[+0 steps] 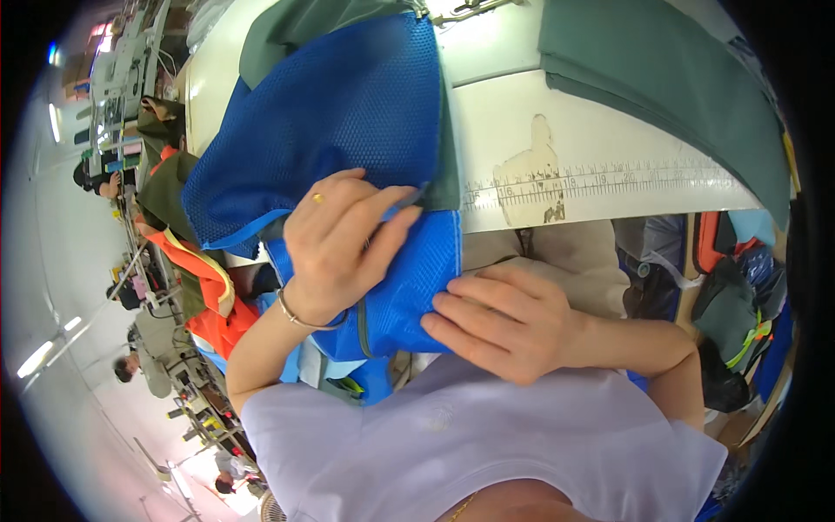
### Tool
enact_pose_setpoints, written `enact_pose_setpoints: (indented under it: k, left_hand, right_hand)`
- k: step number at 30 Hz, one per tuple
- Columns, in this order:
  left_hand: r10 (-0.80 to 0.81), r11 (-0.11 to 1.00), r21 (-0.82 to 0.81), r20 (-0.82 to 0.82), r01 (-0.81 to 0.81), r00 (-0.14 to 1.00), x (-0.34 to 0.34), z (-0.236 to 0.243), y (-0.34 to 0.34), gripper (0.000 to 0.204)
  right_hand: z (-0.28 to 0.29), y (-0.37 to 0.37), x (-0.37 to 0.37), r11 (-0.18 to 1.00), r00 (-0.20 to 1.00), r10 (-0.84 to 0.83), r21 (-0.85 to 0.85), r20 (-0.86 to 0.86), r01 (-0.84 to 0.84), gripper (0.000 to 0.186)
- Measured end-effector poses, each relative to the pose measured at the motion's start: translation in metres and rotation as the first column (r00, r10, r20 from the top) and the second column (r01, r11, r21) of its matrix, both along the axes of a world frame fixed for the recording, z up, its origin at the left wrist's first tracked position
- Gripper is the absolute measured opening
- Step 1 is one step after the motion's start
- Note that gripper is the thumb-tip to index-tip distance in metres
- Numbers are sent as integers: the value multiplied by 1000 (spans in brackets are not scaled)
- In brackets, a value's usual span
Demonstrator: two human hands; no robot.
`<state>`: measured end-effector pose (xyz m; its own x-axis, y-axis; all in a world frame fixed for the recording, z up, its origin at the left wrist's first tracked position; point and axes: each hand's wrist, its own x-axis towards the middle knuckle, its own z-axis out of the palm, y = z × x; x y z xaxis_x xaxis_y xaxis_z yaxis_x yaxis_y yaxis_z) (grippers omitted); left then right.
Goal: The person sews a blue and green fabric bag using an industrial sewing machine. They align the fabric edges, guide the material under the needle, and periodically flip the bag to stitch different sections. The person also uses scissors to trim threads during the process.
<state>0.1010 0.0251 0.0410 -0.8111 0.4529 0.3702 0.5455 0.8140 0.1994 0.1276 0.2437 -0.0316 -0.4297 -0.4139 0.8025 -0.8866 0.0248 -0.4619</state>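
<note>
A bright blue textured fabric piece (417, 283) with a dark strip down it hangs over the table's near edge, towards my lap. My left hand (339, 244) lies across its upper part, with thumb and index finger pinched on the fabric where it meets a darker blue mesh panel (348, 104). At the lower right edge of the bright blue piece, my right hand (513, 322) grips it with fingers on top; the thumb is hidden. The mesh panel spreads over the table on grey-green fabric (448, 170), which shows along its right side.
A ruler scale (600, 180) runs along the front of the white table (487, 113). More grey-green fabric (644, 96) lies at the right. Orange and olive cloth (209, 287) is heaped at the left. Bags and bundles (731, 304) stand at the right; other people sit far left.
</note>
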Motion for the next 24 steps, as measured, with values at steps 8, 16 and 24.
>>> enact_pose_setpoints:
  k: [8, 16, 24]
  left_hand:
    - [250, 955, 141, 91, -261, 964, 4, 36, -18, 20]
    - [195, 978, 32, 241, -208, 951, -9, 47, 0, 20]
    - [398, 898, -70, 551, -435, 734, -20, 48, 12, 20]
  right_hand:
    - [43, -26, -14, 992, 989, 126, -23, -77, -128, 21]
    - [46, -37, -13, 991, 971, 130, 65, -202, -119, 18]
    - [51, -35, -24, 987, 955, 141, 110, -262, -115, 18]
